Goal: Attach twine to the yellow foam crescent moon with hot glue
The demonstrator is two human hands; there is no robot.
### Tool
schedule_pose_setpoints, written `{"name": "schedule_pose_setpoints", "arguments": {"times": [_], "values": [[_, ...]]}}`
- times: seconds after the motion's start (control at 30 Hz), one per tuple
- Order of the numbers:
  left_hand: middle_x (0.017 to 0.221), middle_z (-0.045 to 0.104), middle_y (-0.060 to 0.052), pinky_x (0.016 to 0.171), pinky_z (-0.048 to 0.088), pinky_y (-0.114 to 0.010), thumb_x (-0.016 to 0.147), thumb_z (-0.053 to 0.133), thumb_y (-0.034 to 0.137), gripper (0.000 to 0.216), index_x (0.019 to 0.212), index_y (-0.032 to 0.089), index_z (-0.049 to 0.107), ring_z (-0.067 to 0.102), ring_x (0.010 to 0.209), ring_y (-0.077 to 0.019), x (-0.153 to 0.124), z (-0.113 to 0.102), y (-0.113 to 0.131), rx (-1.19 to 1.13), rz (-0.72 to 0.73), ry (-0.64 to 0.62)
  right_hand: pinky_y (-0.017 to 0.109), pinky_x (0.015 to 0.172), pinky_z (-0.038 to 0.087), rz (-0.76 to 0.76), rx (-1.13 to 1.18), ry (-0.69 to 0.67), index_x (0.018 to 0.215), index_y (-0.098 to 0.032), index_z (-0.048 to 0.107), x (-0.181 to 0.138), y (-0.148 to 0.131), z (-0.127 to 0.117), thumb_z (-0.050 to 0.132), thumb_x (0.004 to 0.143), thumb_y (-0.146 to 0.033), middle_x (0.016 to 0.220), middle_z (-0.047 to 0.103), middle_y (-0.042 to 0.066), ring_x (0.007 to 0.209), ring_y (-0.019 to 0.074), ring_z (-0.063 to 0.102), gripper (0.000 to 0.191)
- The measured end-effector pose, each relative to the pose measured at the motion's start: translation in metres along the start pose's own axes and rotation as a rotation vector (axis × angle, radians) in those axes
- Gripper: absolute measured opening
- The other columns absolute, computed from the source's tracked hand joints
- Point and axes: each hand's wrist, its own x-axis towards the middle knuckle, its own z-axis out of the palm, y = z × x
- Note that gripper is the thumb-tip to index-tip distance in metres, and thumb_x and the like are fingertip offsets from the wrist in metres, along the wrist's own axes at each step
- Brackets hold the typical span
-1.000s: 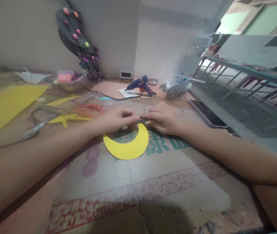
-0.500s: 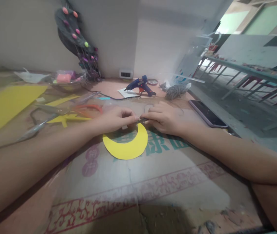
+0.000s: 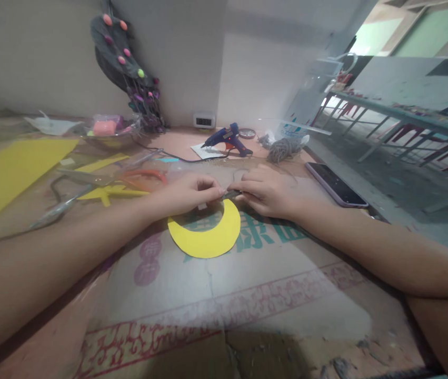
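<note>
A yellow crescent moon cut-out lies on the printed cardboard in front of me, its two tips pointing away. Just behind its right tip, a short piece of grey yarn runs between my fingertips. My left hand is closed, thumb and forefinger pinched on the yarn's left end; whether they also touch the moon's tip I cannot tell. My right hand pinches the other end, fingers curled over. From behind it a thin strand shows toward the grey yarn ball. The crescent's left tip is partly hidden by my left hand.
A blue glue gun rests on white paper at the back. Orange-handled scissors, yellow scraps and a yellow sheet lie left. A phone is at the right edge. A bowl and small clock stand behind.
Both hands stay nearly in place, with slightly more grey yarn visible between the fingertips. The view has shifted very slightly.
</note>
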Motion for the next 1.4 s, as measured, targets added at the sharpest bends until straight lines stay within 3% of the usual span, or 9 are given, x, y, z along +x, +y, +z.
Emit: {"name": "schedule_pose_setpoints", "arguments": {"times": [0.9, 1.23, 1.4], "values": [[0.072, 0.067, -0.002, 0.053, 0.041, -0.022, 0.086, 0.054, 0.05, 0.037, 0.077, 0.016, 0.065, 0.056, 0.058, -0.0115, 0.0014, -0.0008, -0.0021, 0.028, -0.003, 0.0, 0.031, 0.065, 0.03, -0.046, -0.132, 0.048, 0.1, -0.018, 0.071, 0.0019, -0.002, 0.0004, 0.049, 0.096, -0.029, 0.073, 0.064, 0.004, 0.07, 0.0158, 0.052, 0.025], [0.073, 0.068, -0.003, 0.055, 0.043, -0.022, 0.087, 0.052, 0.053, 0.04, 0.076, 0.016, 0.064, 0.057, 0.06, -0.0118, 0.0019, -0.0008, -0.0039, 0.007, -0.007, -0.004, 0.031, 0.068, 0.033, 0.021, 0.013, 0.032, 0.108, -0.015, 0.066, -0.0008, 0.0003, 0.0028, 0.046, 0.096, -0.033, 0.076, 0.063, 0.005, 0.072, 0.0171, 0.053, 0.03], [0.074, 0.068, -0.003, 0.054, 0.042, -0.022, 0.087, 0.051, 0.054, 0.041, 0.078, 0.017, 0.064, 0.057, 0.059, -0.0121, 0.002, -0.0009, -0.0042, 0.029, -0.003, 0.004, 0.031, 0.067, 0.032, -0.02, -0.005, 0.028, 0.107, -0.015, 0.066, -0.0005, -0.0003, 0.0011, 0.045, 0.096, -0.033, 0.076, 0.062, 0.006, 0.072, 0.0175, 0.052, 0.03]]}}
